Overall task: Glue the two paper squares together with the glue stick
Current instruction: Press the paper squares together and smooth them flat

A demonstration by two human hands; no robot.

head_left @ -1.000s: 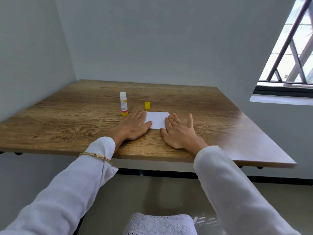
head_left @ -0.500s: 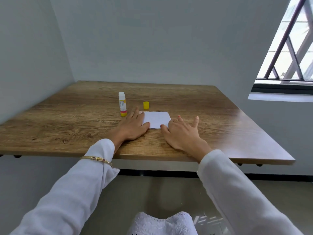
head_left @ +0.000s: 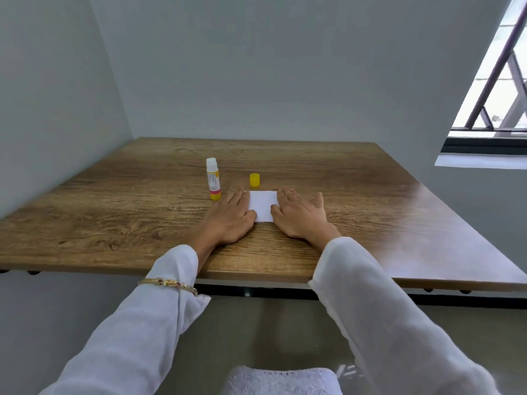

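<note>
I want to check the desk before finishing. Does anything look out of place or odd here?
Only one thing: the glue stick stands upright and uncapped, its yellow cap lying apart on the table. The white paper lies flat under both hands, left hand and right hand.

Paper (head_left: 263,205) lies flat on the surface (head_left: 114,212), near its front middle. Left hand (head_left: 229,216) rests flat on the paper's left edge, right hand (head_left: 299,216) on its right edge. Glue stick (head_left: 213,178) stands upright behind the left hand; cap (head_left: 254,179) sits right of it, just behind the paper.
</note>
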